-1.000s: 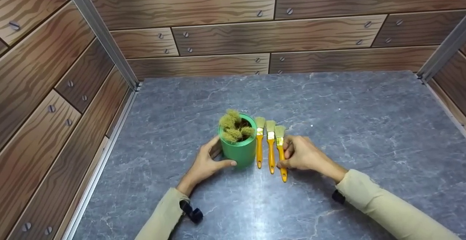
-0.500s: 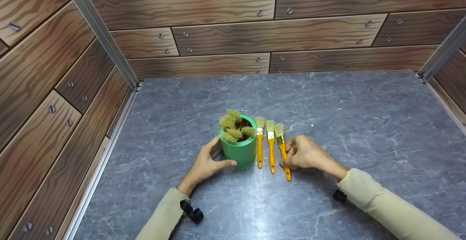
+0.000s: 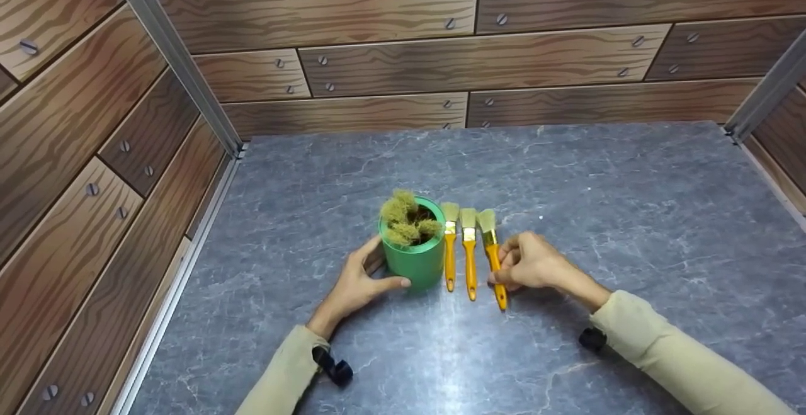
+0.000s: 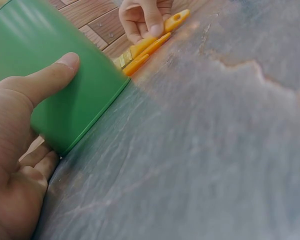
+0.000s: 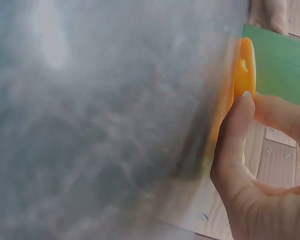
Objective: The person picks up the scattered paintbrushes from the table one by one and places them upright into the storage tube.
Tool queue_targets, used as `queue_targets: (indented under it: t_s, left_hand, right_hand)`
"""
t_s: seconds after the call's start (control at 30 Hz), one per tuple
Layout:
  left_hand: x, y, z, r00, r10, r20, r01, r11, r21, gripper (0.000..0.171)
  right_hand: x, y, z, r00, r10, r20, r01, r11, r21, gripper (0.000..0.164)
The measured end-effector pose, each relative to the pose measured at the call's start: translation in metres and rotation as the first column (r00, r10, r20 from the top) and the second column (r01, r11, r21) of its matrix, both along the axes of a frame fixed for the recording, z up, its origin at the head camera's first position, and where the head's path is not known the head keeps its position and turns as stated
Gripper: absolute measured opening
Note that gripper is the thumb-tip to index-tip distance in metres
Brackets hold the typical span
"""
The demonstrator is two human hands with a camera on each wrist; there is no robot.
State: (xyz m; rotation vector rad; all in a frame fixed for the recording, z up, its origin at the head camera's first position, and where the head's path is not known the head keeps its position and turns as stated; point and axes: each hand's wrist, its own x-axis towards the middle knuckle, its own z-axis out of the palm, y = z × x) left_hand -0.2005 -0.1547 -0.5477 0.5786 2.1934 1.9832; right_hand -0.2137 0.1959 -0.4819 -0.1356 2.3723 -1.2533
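A green cylindrical pot (image 3: 414, 267) with tufts of yellow-green plant stands upright on the table. My left hand (image 3: 352, 284) holds it from the left, thumb on the near side and fingers reaching round behind, where they are partly hidden. To its right lie three flat paintbrushes with orange handles and pale bristles pointing away: a left brush (image 3: 449, 245), a middle brush (image 3: 470, 251) and a right brush (image 3: 492, 248). My right hand (image 3: 535, 262) pinches the right brush by its handle. In the right wrist view, thumb and finger meet on that orange handle (image 5: 245, 70).
The grey marble-patterned table (image 3: 352, 169) extends around the pot and brushes. Wood-plank panels form a back wall (image 3: 384, 15) and a left wall (image 3: 63, 150), joined by a metal corner post (image 3: 182, 56).
The right brush's handle end has swung to the right, then the brush has slid slightly right and away, with my right hand moving along. My left hand and the pot have stayed put.
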Motion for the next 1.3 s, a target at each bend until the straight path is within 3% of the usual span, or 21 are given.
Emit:
queue_targets:
  t_s: [0.3, 0.6, 0.9, 1.03, 1.3]
  left_hand:
    - [-0.001, 0.0, 0.0, 1.0, -0.012, -0.008, 0.012, 1.0, 0.0, 0.101]
    - [0.0, 0.0, -0.002, 1.0, -0.005, -0.009, 0.005, 1.0, 0.005, 0.102]
    - [0.001, 0.001, -0.001, 1.0, -0.002, -0.002, 0.002, 1.0, 0.003, 0.102]
    - [0.0, 0.001, -0.001, 1.0, -0.003, 0.0, 0.003, 1.0, 0.004, 0.102]
    - [-0.001, 0.001, -0.001, 1.0, -0.004, 0.006, 0.004, 1.0, -0.001, 0.102]
  right_hand:
    - [-0.001, 0.011, 0.021, 0.999, 0.003, -0.035, -0.009, 0.982, -0.189, 0.036]
    - [0.003, 0.013, 0.042, 0.976, 0.045, -0.212, -0.101, 0.96, -0.263, 0.031]
    - [-0.001, 0.004, 0.062, 0.963, -0.037, -0.269, -0.068, 0.927, -0.37, 0.024]
    - [-0.004, -0.004, 0.066, 0.939, -0.083, -0.333, -0.06, 0.916, -0.397, 0.025]
    - [-0.005, -0.02, 0.075, 0.864, -0.163, -0.476, -0.097, 0.875, -0.475, 0.022]
